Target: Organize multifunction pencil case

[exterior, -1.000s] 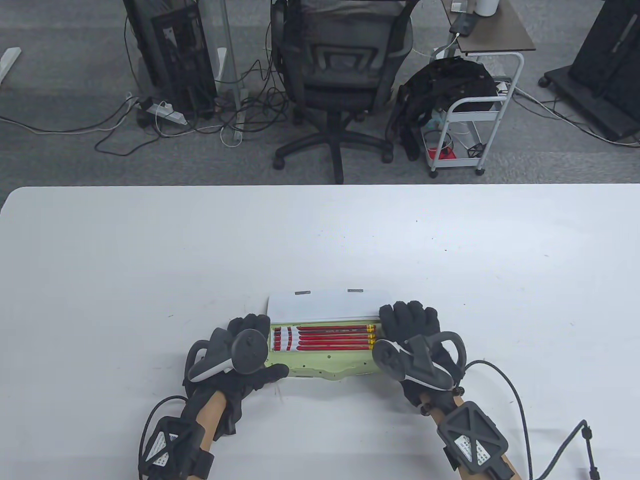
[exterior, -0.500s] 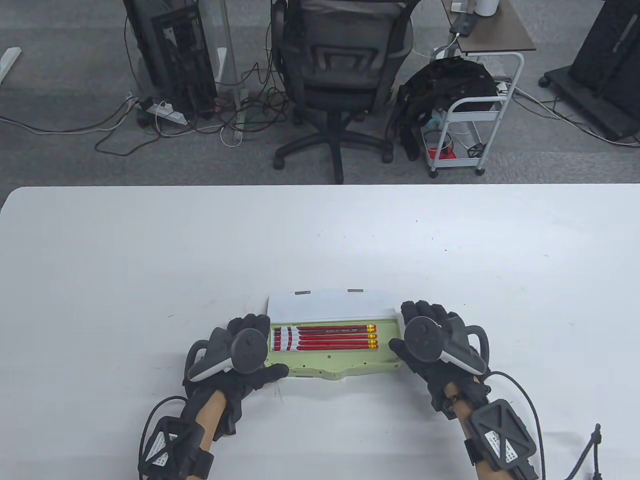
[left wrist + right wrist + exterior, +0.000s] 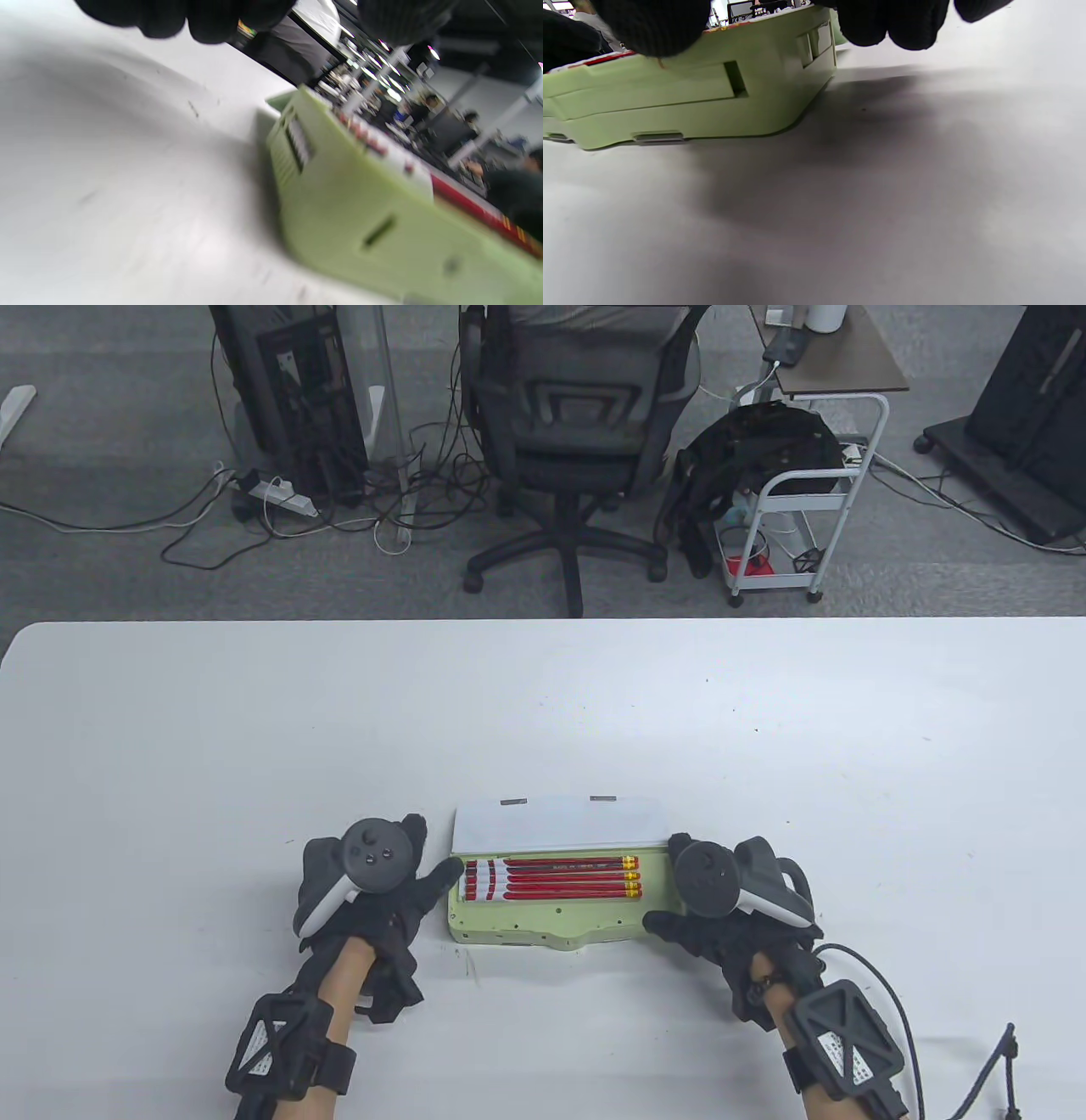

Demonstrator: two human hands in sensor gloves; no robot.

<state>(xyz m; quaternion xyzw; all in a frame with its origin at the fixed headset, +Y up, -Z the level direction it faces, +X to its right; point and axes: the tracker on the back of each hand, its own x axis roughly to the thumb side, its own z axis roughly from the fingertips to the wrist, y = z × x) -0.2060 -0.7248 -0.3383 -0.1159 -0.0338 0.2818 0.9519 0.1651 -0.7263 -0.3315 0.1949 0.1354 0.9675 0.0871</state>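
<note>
Four red pencils lie side by side in the open pale-green pencil case, which sits at the near middle of the white table with its white lid leaning back on the far side. The case looks like rigid, light moulded plastic, smooth enough to slide on the tabletop; its short ends and the stepped near wall seem the surest places to grip, while the thin hinged lid probably wants a gentler touch.

The left hand rests on the table just left of the case, fingers loosely extended and holding nothing, its thumb tip reaching to the case's far-left corner. The right hand wraps the right end, thumb on the near wall and fingers curled over the end wall.
</note>
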